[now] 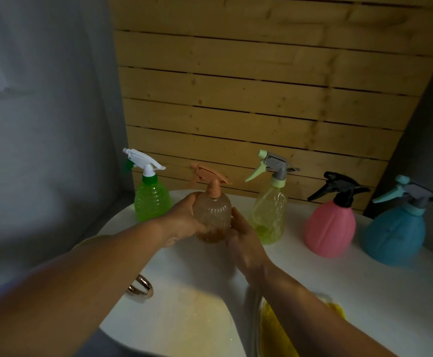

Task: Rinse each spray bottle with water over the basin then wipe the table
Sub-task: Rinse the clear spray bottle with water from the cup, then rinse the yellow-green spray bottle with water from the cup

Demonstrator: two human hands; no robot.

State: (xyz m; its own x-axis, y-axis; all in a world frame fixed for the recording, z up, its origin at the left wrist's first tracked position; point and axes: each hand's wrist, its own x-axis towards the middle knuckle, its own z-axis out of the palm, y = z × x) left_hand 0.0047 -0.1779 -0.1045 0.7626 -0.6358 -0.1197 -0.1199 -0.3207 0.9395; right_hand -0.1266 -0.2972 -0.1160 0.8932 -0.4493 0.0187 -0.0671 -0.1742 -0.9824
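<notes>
1. Both hands are on the clear, ribbed, round-bodied plastic spray bottle with a peach trigger head [212, 215]. It stands upright between them, above the white table [365, 284], in the row of bottles near the back edge; whether its base touches the tabletop cannot be told.
2. Left hand [184, 220] — fingers curled round the left side of the bottle's body, thumb toward the front.
3. Right hand [245, 240] — cupped against the bottle's lower right side, fingers bent round it; fingertips are hidden behind the bottle.
4. Left of the held bottle: a green ribbed translucent spray bottle with a white trigger head [151, 199], upright, near the table's back-left rim.
5. Right of it: a pale yellow-green clear spray bottle with a grey and mint trigger head [270, 215], upright, just beside the right hand.
6. Further right — a pink opaque pear-shaped spray bottle with a black trigger head [330, 228], then a blue opaque pear-shaped spray bottle with a grey and teal trigger head [395, 233]. Both are upright and apart from each other.
7. All trigger nozzles point left.
8. Near foreground: a clear-rimmed basin with yellow inside [269, 328], partly hidden under the right forearm.
9. A copper-coloured metal ring-shaped object [141, 288] lies on the table's left edge; blurred.
10. A wall of pale horizontal wooden planks [248, 86] stands behind the bottles.
</notes>
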